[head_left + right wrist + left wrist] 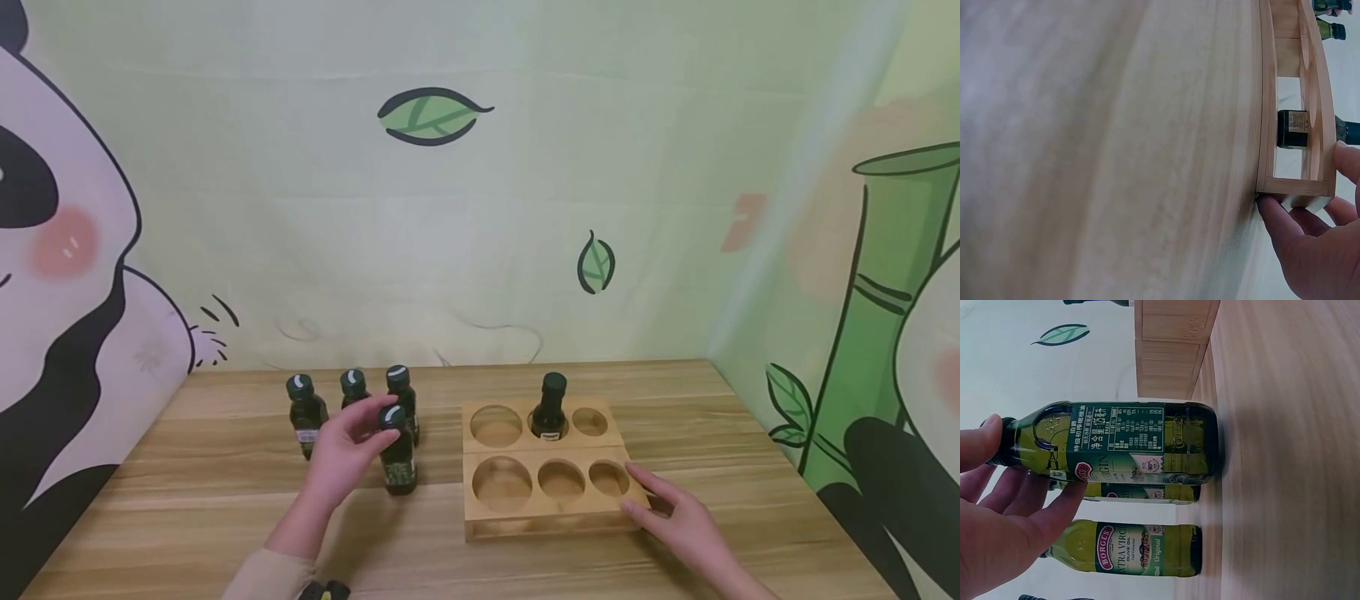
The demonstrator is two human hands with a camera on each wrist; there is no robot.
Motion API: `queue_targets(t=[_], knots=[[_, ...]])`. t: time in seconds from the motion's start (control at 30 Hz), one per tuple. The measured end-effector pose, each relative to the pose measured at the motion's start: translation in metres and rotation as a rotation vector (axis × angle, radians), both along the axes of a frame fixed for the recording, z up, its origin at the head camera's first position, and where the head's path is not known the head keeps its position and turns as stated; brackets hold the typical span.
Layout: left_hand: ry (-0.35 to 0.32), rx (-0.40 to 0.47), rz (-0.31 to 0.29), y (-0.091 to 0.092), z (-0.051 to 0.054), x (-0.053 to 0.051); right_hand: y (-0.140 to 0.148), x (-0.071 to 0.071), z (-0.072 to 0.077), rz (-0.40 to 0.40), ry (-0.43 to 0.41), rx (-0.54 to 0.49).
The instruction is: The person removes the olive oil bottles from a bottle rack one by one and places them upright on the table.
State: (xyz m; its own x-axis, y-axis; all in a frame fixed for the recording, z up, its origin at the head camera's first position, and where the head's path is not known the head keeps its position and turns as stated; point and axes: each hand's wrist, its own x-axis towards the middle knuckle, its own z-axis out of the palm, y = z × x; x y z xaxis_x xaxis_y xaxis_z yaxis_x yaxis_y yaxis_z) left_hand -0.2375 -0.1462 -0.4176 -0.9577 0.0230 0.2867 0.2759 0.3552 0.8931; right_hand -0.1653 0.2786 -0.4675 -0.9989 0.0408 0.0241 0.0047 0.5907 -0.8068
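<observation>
My left hand (pixel 345 450) pinches the dark cap of a green olive oil bottle (pixel 399 462), thumb on one side and fingers on the other. Upright on the table, or very close to it, that bottle shows a green label (pixel 1119 428) in the left wrist view. Several similar bottles (pixel 306 421) stand behind and beside this hand. To the right sits a wooden rack (pixel 517 450) with two rows of round holes; a dark bottle (pixel 552 408) stands in the back row's middle hole. My right hand (pixel 678 521) grips the rack's right end, thumb near the front corner.
The wood-grain table (pixel 420 558) runs back to a cloth backdrop (pixel 300 208) printed with pandas, leaves and bamboo. A small black and yellow object (pixel 326 591) lies at the bottom edge, by the left sleeve (pixel 273 575).
</observation>
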Motion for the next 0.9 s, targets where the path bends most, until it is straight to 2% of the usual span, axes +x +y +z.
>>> queue_targets(t=[0.53, 0.9], knots=[[-0.016, -0.004, -0.008, -0.0022, -0.0041, 0.0048, 0.0005, 0.0009, -0.0007, 0.001, -0.011, -0.011], [0.002, 0.006, -0.019, -0.0026, -0.0043, 0.0056, 0.0001, 0.0002, -0.0005, -0.010, -0.021, -0.011]])
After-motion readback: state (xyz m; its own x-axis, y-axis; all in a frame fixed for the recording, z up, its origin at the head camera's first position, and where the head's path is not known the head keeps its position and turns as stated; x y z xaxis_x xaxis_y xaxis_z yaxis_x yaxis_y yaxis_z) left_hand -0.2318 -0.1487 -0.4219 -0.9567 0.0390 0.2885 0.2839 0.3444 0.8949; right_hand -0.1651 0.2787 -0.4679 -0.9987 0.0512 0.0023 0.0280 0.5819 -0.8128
